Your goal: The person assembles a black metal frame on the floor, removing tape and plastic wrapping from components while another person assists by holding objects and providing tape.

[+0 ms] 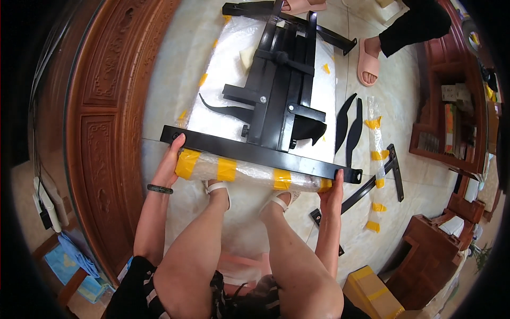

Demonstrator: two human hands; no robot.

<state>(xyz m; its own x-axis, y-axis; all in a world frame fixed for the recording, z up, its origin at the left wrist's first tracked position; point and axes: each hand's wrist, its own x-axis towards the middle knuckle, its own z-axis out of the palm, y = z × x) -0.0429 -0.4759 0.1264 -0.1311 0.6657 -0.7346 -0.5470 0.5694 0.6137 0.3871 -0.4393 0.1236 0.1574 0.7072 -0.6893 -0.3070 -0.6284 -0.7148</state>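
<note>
A black metal frame (273, 101) of long bars, bolts and folding parts lies on a flat white bubble-wrapped package (218, 69) bound with yellow tape. Its black crossbar (255, 153) runs along the package's near edge. At the left end, my left hand (172, 158) grips with its thumb on the bar and its fingers hidden beside the package. My right hand (331, 196) grips the right end likewise, thumb up against the bar. Two curved black strips (350, 127) rest on the tiled floor to the right.
Another person's foot in a pink slipper (367, 66) stands at the far right. Beside the package are a taped bubble-wrap strip (376, 143) and loose black metal bars (393, 170). A carved wooden cabinet (106, 133) borders the left, and a cardboard box (372, 292) sits lower right.
</note>
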